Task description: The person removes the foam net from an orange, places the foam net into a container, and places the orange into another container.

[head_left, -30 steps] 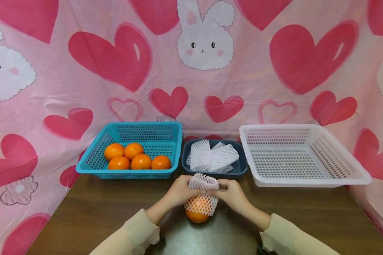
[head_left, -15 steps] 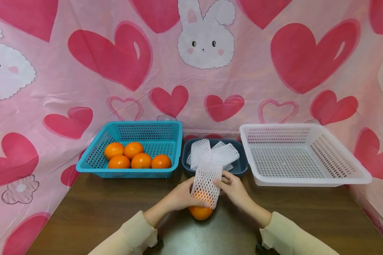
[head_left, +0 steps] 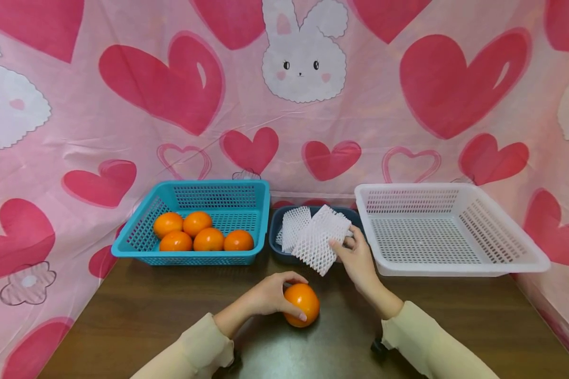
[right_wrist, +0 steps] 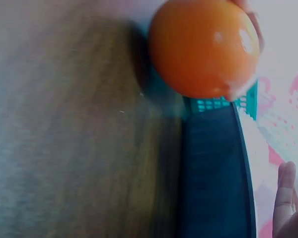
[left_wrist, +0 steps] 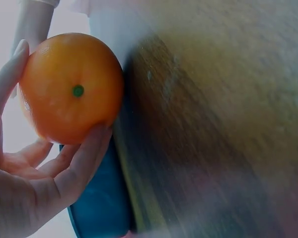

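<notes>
My left hand [head_left: 271, 296] grips a bare orange [head_left: 303, 305] on the table, thumb on the near side and fingers behind. In the left wrist view the same orange [left_wrist: 74, 89] shows its green stem spot between thumb and fingers. My right hand [head_left: 357, 258] pinches a white foam net sleeve [head_left: 323, 239] by its right edge, above the front of the dark blue tray [head_left: 284, 257]. More net sleeves [head_left: 294, 223] lie in that tray, partly covered by the held one. In the right wrist view only some fingers [right_wrist: 285, 193] show, at the lower right.
A turquoise basket [head_left: 189, 258] with several oranges [head_left: 208, 240] stands at the back left. On the back right is a white basket [head_left: 455, 271]. Both flank the dark blue tray on the brown wooden table [head_left: 147, 316]. A pink cloth with hearts [head_left: 246, 105] hangs behind.
The net sleeve has come off the orange, and my right hand has carried it up and away over the tray. My left hand has kept hold of the orange near the same spot.
</notes>
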Demonstrator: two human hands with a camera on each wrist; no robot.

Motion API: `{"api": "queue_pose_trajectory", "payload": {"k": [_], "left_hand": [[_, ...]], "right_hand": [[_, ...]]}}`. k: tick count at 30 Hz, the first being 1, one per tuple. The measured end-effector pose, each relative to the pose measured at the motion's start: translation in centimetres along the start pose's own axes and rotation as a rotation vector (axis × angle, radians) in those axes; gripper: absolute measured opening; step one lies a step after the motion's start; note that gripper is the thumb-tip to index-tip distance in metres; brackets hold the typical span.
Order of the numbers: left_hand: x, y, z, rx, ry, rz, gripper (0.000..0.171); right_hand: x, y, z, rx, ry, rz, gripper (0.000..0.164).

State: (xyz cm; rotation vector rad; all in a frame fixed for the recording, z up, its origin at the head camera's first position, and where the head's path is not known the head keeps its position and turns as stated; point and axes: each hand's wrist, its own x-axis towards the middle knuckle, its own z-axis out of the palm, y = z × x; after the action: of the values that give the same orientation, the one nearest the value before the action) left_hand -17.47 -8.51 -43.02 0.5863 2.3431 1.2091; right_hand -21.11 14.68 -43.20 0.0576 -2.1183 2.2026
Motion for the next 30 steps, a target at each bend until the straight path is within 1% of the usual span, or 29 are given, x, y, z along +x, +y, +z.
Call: {"api": "queue_pose_trajectory", "payload": {"k": [6, 8, 10, 14, 19, 21, 23, 25, 27, 30], "left_hand": [[0.0, -0.1, -0.1, -0.014, -0.011, -0.001, 0.058], [0.0, -0.1, -0.1, -0.014, -0.015, -0.001, 0.058], [0.0, -0.1, -0.2, -0.013, -0.020, -0.002, 0.059], [0.0, -0.1, -0.3, -0.009, -0.029, -0.002, 0.059], [0.0, 0.0, -0.2, 0.000, -0.025, -0.001, 0.059], [0.0, 0.1, -0.2, 0.002, -0.026, -0.005, 0.059], [-0.1, 0.1, -0.2, 0.000, -0.032, -0.011, 0.058], [0.0, 0.0, -0.3, -0.010, -0.042, -0.008, 0.058], [0.0, -0.2, -0.3, -0.016, -0.052, 0.011, 0.059], [0.8, -1.9, -0.2, 0.015, -0.064, 0.056, 0.064]], "right_hand": [[1.0, -0.3, -0.2, 0.094, 0.023, -0.027, 0.077], [1.3, -0.3, -0.2, 0.101, 0.036, -0.040, 0.082], [1.6, -0.4, -0.1, 0.082, 0.058, -0.047, 0.084], [2.3, -0.5, 0.0, -0.016, 0.092, -0.048, 0.076], [2.7, -0.3, 0.1, -0.141, 0.113, -0.022, 0.052], [2.8, -0.2, 0.1, -0.197, 0.113, -0.011, 0.046], [3.0, 0.0, 0.1, -0.242, 0.096, 0.007, 0.048], [3.3, 0.1, 0.0, -0.295, 0.065, 0.020, 0.058], [3.5, 0.2, 0.0, -0.355, 0.027, 0.036, 0.070], [3.9, 0.2, -0.1, -0.446, -0.007, 0.048, 0.081]]}}
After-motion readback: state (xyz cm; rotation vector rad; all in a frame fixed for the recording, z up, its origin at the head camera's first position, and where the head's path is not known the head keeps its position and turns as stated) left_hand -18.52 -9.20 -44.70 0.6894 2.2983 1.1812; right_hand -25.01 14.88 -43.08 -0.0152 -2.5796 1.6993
